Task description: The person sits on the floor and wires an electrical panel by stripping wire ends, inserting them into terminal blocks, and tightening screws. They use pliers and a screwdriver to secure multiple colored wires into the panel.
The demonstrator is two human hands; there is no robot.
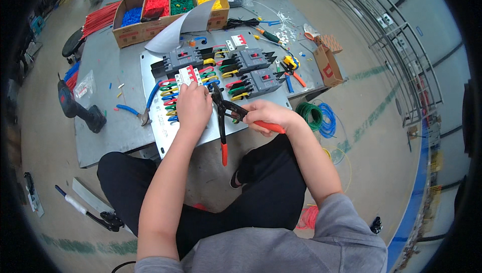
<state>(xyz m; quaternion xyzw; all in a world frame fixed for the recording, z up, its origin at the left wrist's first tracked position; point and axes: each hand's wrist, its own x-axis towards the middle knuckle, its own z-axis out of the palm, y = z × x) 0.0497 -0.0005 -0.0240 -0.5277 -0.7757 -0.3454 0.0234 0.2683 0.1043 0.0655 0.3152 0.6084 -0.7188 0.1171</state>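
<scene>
My left hand (193,106) rests on the metal mounting plate (150,80), fingers closed around a small white breaker block (187,76) with red, green, yellow and blue wire loops (169,97) beside it. My right hand (268,116) grips one red handle of a black crimping plier (222,117); its jaws point toward the wires next to my left hand, and its other handle hangs down over the plate's front edge. Three dark grey circuit breakers (246,59) sit further back on the plate.
A cardboard box (170,7) with compartments of blue, red, green and yellow sleeves stands at the back. A cordless drill (78,107) and blue-handled pliers (135,111) lie left. Wire strippers (292,72), small cartons (329,64), a green and blue wire coil (316,117) are right.
</scene>
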